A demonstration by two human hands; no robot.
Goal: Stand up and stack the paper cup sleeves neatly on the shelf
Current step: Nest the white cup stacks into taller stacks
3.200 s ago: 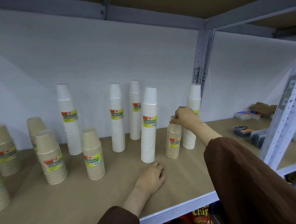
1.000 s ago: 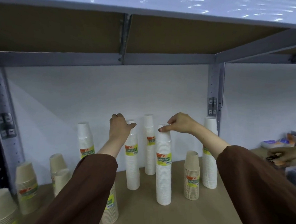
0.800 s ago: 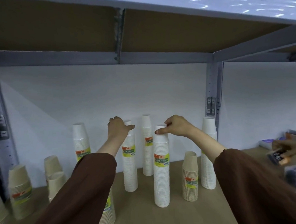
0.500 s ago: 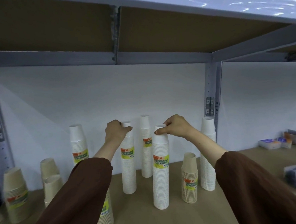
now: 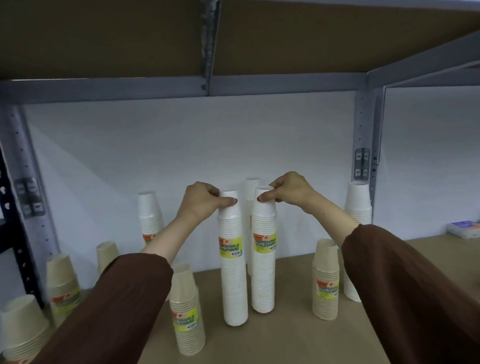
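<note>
Left hand: the left hand (image 5: 201, 200) is up at the top of a tall white cup sleeve (image 5: 232, 261), fingers (image 5: 228, 200) curled round the top cup and gripping it.
Right hand: the right hand (image 5: 289, 189) pinches the top of the second tall white sleeve (image 5: 263, 256), thumb and fingers closed on the top cup.
The two held sleeves: both upright on the shelf (image 5: 293, 348), just beside each other with a thin gap between them; each carries a yellow-green label about halfway up.
Behind them: a third white sleeve (image 5: 250, 188) peeks out between the pair, near the white back wall (image 5: 179, 150); most of it is hidden.
Far right white sleeve: another white sleeve (image 5: 357, 214) stands upright by the grey upright post (image 5: 367, 127).
Left white sleeve: a shorter white stack (image 5: 148, 215) stands by the wall, partly behind the left forearm.
Kraft stacks: a short brown cup stack (image 5: 325, 280) stands right of the held pair; another brown stack (image 5: 187, 309) stands in front, by the left sleeve cuff; more brown stacks (image 5: 61, 280) cluster at the far left, slightly blurred.
Sleeves of the person: dark brown cloth on both arms, the left arm's (image 5: 107, 308) crossing the foreground.
Far right edge: small packets (image 5: 467, 229) lie on the shelf, too blurred to name.
</note>
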